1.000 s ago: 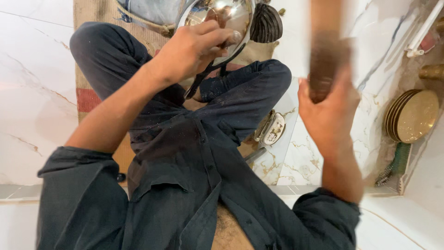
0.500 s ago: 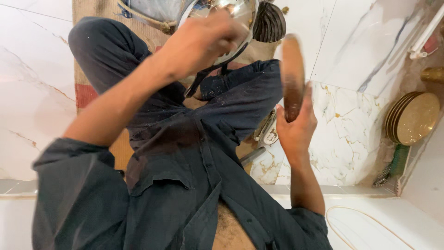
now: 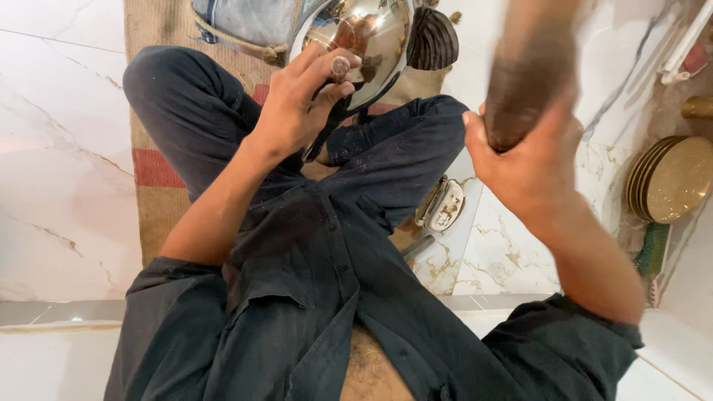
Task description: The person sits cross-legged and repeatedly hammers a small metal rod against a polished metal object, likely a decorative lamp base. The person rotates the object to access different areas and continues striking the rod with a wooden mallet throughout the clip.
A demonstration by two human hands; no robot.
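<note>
At the top centre of the frame, the left hand [image 3: 297,111] pins a small punch [image 3: 340,69] against the shiny steel bowl [image 3: 364,37]. The right hand [image 3: 523,160], upper right, clenches a blurred wooden mallet [image 3: 531,82]. Best keep the punch steady and strike squarely.

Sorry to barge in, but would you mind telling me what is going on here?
A person in dark clothes sits cross-legged on a woven mat on a marble floor. The left hand holds a small rod-like tool against a shiny steel bowl resting at the knees. The right hand grips a brown wooden club, raised and blurred. A stack of brass plates sits off to the right side.
</note>
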